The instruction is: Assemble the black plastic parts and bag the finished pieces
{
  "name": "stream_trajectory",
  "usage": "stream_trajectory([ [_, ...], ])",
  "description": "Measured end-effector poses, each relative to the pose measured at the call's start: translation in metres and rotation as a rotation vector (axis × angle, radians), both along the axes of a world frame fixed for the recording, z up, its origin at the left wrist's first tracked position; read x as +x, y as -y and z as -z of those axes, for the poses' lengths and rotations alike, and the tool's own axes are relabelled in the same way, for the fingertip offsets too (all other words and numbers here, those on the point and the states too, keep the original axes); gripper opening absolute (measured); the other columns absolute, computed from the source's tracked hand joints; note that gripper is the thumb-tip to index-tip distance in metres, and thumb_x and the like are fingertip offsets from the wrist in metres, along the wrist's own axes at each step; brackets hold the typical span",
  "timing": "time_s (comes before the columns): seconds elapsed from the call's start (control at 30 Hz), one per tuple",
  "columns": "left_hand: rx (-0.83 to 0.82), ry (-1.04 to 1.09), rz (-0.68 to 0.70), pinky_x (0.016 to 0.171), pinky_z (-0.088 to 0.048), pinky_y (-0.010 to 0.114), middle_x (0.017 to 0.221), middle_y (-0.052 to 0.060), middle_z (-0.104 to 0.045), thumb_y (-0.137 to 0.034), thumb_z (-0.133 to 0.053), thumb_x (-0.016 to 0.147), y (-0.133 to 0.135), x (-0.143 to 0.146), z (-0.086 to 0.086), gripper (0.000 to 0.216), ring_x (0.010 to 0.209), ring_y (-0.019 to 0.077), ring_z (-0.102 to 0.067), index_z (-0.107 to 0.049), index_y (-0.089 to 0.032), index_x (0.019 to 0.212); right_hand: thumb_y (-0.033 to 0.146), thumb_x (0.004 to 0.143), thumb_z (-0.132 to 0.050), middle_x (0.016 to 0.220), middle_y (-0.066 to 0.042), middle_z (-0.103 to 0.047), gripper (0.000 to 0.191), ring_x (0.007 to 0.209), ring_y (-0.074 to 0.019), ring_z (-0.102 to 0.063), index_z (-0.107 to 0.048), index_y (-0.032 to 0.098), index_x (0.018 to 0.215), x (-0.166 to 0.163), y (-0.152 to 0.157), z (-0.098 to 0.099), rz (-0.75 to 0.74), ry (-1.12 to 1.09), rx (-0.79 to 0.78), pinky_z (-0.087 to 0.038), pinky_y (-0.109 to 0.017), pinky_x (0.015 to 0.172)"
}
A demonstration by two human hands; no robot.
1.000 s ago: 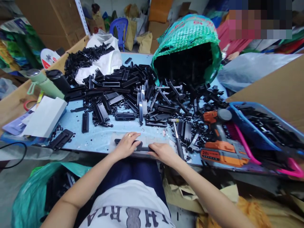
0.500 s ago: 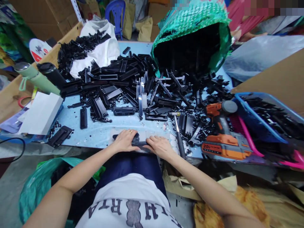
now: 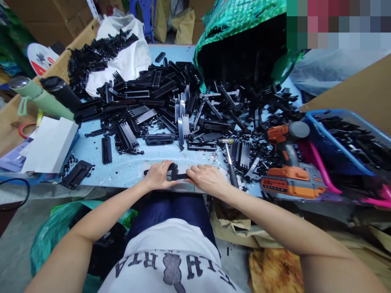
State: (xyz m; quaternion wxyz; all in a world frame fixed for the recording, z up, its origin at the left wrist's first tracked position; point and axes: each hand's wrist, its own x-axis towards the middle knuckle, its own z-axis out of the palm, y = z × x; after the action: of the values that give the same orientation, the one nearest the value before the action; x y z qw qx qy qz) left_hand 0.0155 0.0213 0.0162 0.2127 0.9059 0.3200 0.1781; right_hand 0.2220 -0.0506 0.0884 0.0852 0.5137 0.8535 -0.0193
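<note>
A long black plastic part (image 3: pixel 180 176) lies across both my hands at the front edge of the blue table (image 3: pixel 128 162). My left hand (image 3: pixel 160 175) is closed around its left portion, with a rounded black end showing past the fingers. At the other end, my right hand (image 3: pixel 205 176) grips with thumb below and fingers on top. A small pale board (image 3: pixel 183 167) shows under the hands. Beyond them, black slotted parts (image 3: pixel 201 145) lie near a hammer (image 3: pixel 230 165), which rests just right of my right hand.
An orange cordless drill (image 3: pixel 290 162) stands at the right beside a blue bin (image 3: pixel 351 118) of black parts. Heaped black parts (image 3: pixel 159 87) fill the table's back, before a green woven sack (image 3: pixel 238 20). Two bottles (image 3: pixel 45 99) and a white box (image 3: pixel 50 142) sit left.
Both hands remain on the black part, which now sits slightly higher and shows more between them. The hands have spread apart a little. The camera view has shifted slightly.
</note>
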Motion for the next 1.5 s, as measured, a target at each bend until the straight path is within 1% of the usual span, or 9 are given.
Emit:
stream_trajectory([
  [0.13,-0.035,0.008,0.02,0.082,-0.046,0.039,0.101,0.012,-0.061,-0.06,-0.059,0.071,0.0,0.002,0.001,0.061,0.095,0.0279,-0.06,-0.05,-0.017,0.112,0.044,0.094,-0.033,0.085,-0.007,-0.062,0.036,0.069,-0.0158,-0.058,-0.056,0.017,0.093,0.005,-0.013,-0.002,-0.078,0.038,-0.068,-0.029,-0.027,0.058],
  [0.57,0.013,0.008,0.004,0.082,-0.046,0.036,0.093,0.01,-0.063,-0.057,-0.053,0.078,0.005,0.002,0.004,0.047,0.091,0.0248,-0.06,-0.054,-0.017,0.102,0.041,0.096,-0.029,0.087,-0.008,-0.061,0.035,0.077,-0.0177,-0.055,-0.056,0.018,0.095,0.0,-0.007,-0.001,-0.089,0.07,0.067,-0.027,-0.028,0.063],
  [0.83,-0.009,-0.11,0.026,0.085,-0.044,0.038,0.099,0.011,-0.061,-0.055,-0.06,0.074,0.003,0.016,0.002,0.049,0.098,0.0263,-0.057,-0.053,-0.019,0.107,0.045,0.094,-0.033,0.084,-0.008,-0.062,0.039,0.079,-0.0175,-0.055,-0.059,0.016,0.09,0.012,-0.024,0.025,-0.025,-0.026,-0.033,-0.03,-0.027,0.064],
  [0.97,0.122,-0.104,-0.12,0.098,-0.035,0.043,0.123,0.012,-0.052,-0.04,-0.048,0.086,-0.043,0.027,-0.016,0.039,0.119,0.0266,-0.043,-0.049,-0.019,0.12,0.036,0.096,-0.03,0.093,-0.009,-0.062,0.036,0.09,-0.0192,-0.053,-0.059,0.015,0.094,0.007,-0.058,0.041,0.11,-0.089,0.044,-0.033,-0.028,0.071],
  [1.07,0.119,-0.221,-0.387,0.092,-0.04,0.038,0.113,0.014,-0.057,-0.016,-0.034,0.089,-0.107,0.032,-0.03,0.033,0.11,0.0246,-0.049,-0.054,-0.014,0.115,0.022,0.094,-0.032,0.098,-0.013,-0.061,0.027,0.095,-0.0232,-0.051,-0.057,0.012,0.098,-0.009,-0.083,0.053,0.268,-0.042,0.136,-0.034,-0.031,0.073],
  [1.2,0.053,-0.342,-0.467,0.087,-0.044,0.035,0.107,0.017,-0.06,-0.006,-0.045,0.08,-0.169,0.043,-0.029,0.029,0.104,0.0253,-0.054,-0.062,-0.008,0.104,0.012,0.09,-0.034,0.093,-0.014,-0.062,0.025,0.092,-0.0234,-0.054,-0.058,0.011,0.097,-0.025,-0.101,0.066,0.339,-0.042,0.115,-0.037,-0.033,0.075],
  [1.33,-0.008,-0.351,-0.461,0.083,-0.045,0.034,0.093,0.019,-0.064,-0.002,-0.05,0.077,-0.182,0.054,-0.02,0.021,0.094,0.0264,-0.06,-0.066,-0.005,0.088,0.018,0.091,-0.037,0.104,-0.013,-0.059,0.025,0.087,-0.019,-0.057,-0.058,0.013,0.103,-0.017,-0.095,0.064,0.367,-0.139,0.125,-0.042,-0.029,0.073],
  [1.4,-0.027,-0.329,-0.466,0.084,-0.045,0.033,0.094,0.02,-0.064,-0.001,-0.048,0.078,-0.18,0.055,-0.02,0.021,0.095,0.0263,-0.06,-0.066,-0.005,0.089,0.021,0.09,-0.04,0.109,-0.012,-0.057,0.025,0.089,-0.0174,-0.058,-0.059,0.014,0.105,-0.006,-0.083,0.059,0.38,-0.344,0.142,-0.044,-0.027,0.076],
  [1.5,-0.002,-0.236,-0.486,0.088,-0.043,0.032,0.105,0.017,-0.062,-0.007,-0.045,0.084,-0.169,0.042,-0.027,0.023,0.101,0.0237,-0.058,-0.063,-0.008,0.099,0.025,0.087,-0.048,0.096,-0.008,-0.063,0.021,0.083,-0.0166,-0.06,-0.062,0.015,0.099,0.006,-0.062,0.048,0.38,-0.663,0.076,-0.047,-0.028,0.075],
])
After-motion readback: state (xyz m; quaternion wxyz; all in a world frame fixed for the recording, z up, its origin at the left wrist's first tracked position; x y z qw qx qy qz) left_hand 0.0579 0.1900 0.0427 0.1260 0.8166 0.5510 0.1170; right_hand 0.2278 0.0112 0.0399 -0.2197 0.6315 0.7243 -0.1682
